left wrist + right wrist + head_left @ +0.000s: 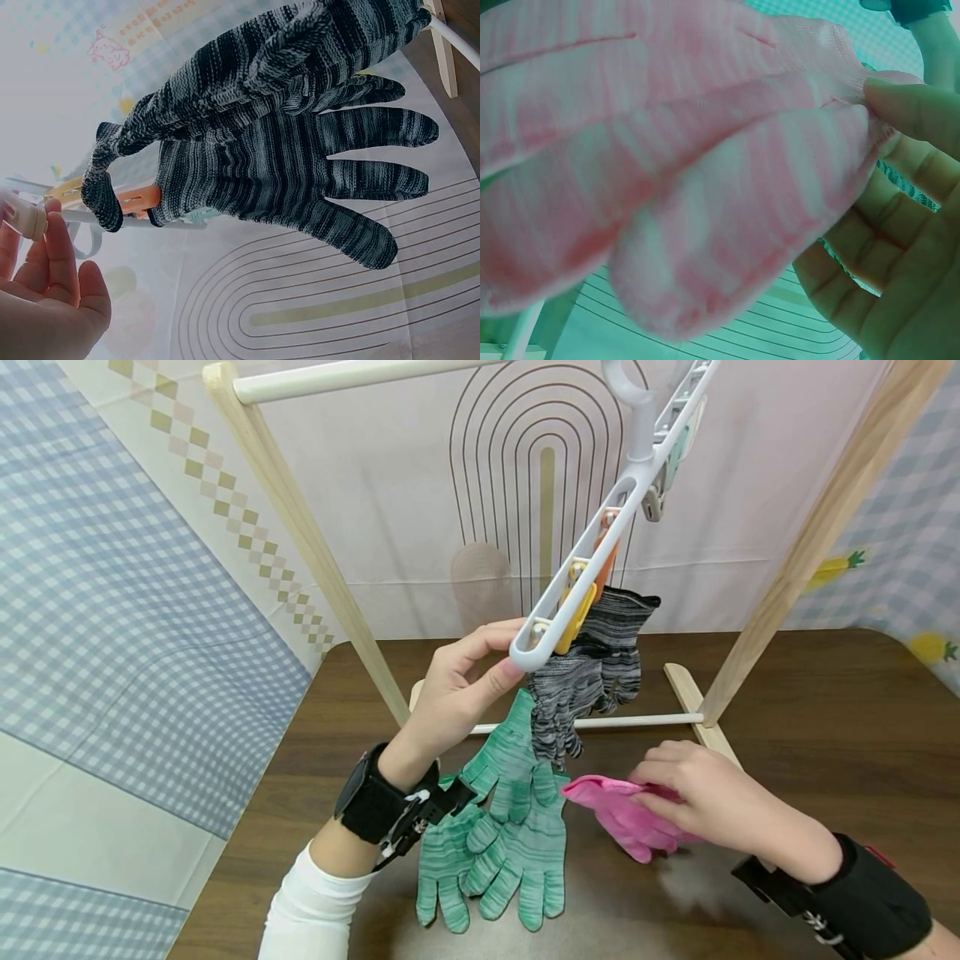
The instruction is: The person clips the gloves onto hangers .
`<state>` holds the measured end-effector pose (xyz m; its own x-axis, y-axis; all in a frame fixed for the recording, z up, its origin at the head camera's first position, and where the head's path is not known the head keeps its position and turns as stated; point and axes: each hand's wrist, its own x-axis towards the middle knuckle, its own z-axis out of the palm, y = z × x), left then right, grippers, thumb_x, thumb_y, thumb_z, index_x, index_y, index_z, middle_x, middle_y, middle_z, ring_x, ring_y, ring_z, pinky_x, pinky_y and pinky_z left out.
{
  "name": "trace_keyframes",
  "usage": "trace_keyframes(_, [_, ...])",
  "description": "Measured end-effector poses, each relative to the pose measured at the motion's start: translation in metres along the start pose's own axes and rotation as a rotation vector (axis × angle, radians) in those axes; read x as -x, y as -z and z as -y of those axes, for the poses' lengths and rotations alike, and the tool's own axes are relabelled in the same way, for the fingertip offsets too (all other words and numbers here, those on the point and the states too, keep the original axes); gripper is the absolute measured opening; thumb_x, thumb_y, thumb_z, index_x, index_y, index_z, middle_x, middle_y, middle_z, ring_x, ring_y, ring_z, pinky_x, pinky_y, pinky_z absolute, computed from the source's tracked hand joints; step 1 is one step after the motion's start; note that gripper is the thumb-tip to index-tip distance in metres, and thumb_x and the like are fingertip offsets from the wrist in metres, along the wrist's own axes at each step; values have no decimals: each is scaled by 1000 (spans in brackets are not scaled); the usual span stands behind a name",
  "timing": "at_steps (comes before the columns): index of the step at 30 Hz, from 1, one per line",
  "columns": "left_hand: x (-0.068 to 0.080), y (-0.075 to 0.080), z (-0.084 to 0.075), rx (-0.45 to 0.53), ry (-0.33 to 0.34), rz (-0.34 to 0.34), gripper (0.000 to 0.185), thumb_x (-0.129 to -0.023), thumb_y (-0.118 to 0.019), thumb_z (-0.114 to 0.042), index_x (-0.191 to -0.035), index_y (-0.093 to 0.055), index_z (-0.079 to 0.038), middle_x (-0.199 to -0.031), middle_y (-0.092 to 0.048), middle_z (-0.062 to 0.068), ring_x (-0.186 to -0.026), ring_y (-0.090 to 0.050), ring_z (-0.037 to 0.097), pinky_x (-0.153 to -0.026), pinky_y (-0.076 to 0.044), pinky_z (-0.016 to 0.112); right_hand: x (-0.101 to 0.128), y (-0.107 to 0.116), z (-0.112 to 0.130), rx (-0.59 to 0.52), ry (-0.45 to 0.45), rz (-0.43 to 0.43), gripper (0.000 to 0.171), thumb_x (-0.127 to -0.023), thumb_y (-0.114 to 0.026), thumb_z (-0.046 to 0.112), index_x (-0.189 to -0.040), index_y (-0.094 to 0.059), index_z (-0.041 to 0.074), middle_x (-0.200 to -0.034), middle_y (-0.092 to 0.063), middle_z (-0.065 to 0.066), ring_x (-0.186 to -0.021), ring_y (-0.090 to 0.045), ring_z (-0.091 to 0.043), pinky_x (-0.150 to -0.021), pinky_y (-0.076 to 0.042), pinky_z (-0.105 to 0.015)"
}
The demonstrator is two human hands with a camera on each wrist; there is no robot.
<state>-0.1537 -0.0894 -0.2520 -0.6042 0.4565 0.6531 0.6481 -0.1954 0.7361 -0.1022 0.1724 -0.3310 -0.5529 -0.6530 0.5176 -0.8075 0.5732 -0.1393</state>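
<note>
A white clip hanger (pixel 600 539) hangs tilted from the rail (pixel 337 375) of a wooden rack. My left hand (pixel 457 681) pinches its lower end between thumb and fingers; the same hand (pixel 45 296) shows in the left wrist view. Two black-and-grey striped gloves (pixel 592 668) hang from the orange and yellow clips (pixel 581 602), and they fill the left wrist view as the striped gloves (pixel 300 165). My right hand (pixel 701 797) grips a pink glove (pixel 622 814) just above the table; the pink glove (pixel 667 172) is pinched at its edge by my fingers (pixel 915 97). Green gloves (pixel 502 835) lie between my hands.
The wooden rack's slanted legs (pixel 300 527) and base bar (pixel 600 722) stand on the dark brown table (pixel 840 743). A printed backdrop with an arch pattern (pixel 540 468) hangs behind. Checked cloth (pixel 112 610) covers the left side.
</note>
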Motion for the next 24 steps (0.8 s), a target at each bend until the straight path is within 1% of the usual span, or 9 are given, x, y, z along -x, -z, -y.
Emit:
trace_keyframes(3, [0,0,0,-2,-5,1,62,-84,-53,-40,-105,-50,17,-120,-45,32,-118,-44,27,-95,-39,39,-3,1,0,-4,27,-37,21,-87,-53,35,-73,-62,22,-69,-49,20,-65,-43,1,-62,-31,-11])
trace_keyframes(7, [0,0,0,-12,-8,-1,61,-84,-53,-41,-105,-50,17,-120,-46,32,-118,-44,28,-96,-39,39,-6,2,0,-18,64,-69,27,-89,-47,37,-76,-64,21,-70,-49,18,-66,-44,0,-63,-32,-13])
trace_keyframes(10, [0,1,0,-15,-7,-1,60,-84,-53,-39,-106,-49,17,-120,-46,31,-118,-44,28,-95,-40,39,-8,1,0,-42,98,-101,26,-89,-48,35,-78,-65,20,-72,-51,16,-68,-45,-2,-63,-33,-14])
trace_keyframes(13, [0,1,0,-19,-5,-2,60,-84,-53,-39,-106,-49,17,-121,-46,31,-118,-44,28,-95,-40,39,-13,1,2,-50,115,-147,29,-90,-45,36,-78,-66,19,-73,-53,15,-68,-46,-2,-62,-35,-13])
trace_keyframes(16, [0,0,0,-20,0,-2,61,-84,-53,-40,-107,-49,17,-121,-46,31,-118,-44,28,-95,-40,39,-18,2,6,-69,111,-183,31,-91,-44,35,-78,-66,18,-74,-55,14,-68,-48,-1,-61,-37,-13])
trace_keyframes(18, [0,0,0,-25,2,-3,64,-83,-52,-43,-107,-49,16,-121,-46,30,-118,-44,29,-94,-40,38,-22,3,8,-95,97,-192,31,-91,-44,34,-79,-66,16,-74,-57,12,-68,-49,-1,-61,-37,-13])
trace_keyframes(21, [0,0,0,-23,5,-2,64,-83,-52,-43,-109,-49,16,-121,-46,30,-117,-46,26,-93,-41,38,-26,4,11,-133,98,-218,29,-91,-46,31,-79,-65,12,-74,-59,7,-67,-50,-4,-62,-38,-14])
trace_keyframes(24, [1,0,0,-22,6,-3,65,-83,-53,-43,-110,-48,16,-121,-46,30,-113,-48,18,-92,-42,35,-30,3,13,-147,119,-271,28,-90,-48,29,-79,-65,10,-73,-60,5,-66,-50,-6,-60,-38,-14])
